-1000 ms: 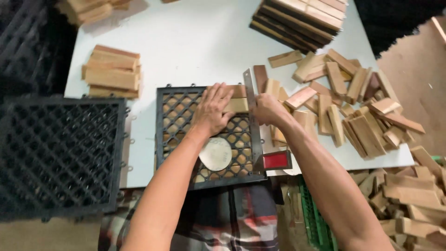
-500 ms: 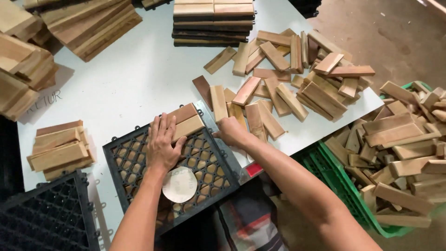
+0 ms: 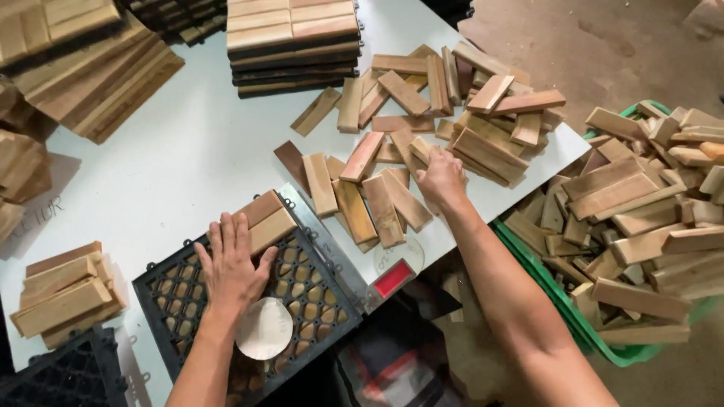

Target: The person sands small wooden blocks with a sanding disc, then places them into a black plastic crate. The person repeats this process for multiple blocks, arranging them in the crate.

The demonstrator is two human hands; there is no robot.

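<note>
A black plastic grid tile (image 3: 302, 301) lies at the table's near edge, with two wooden slats (image 3: 264, 218) set side by side at its far corner. My left hand (image 3: 231, 267) rests flat on the grid, fingers spread, touching the nearer slat. A round white disc (image 3: 264, 328) lies on the grid by my wrist. My right hand (image 3: 441, 177) reaches out over the loose pile of wooden slats (image 3: 422, 128) and touches one at the pile's near edge; whether it grips the slat is hidden. A metal ruler with a red end (image 3: 392, 279) lies along the grid's right side.
Finished slat tiles are stacked at the far edge (image 3: 294, 38) and far left (image 3: 83, 60). A small slat stack (image 3: 64, 290) sits at the left, another black grid (image 3: 60, 373) at the bottom left. A green crate (image 3: 596, 335) heaped with slats stands right of the white table (image 3: 181, 151).
My right hand left the grid's right edge and moved out to the loose slat pile. My left hand stayed on the grid. The view swung toward the right.
</note>
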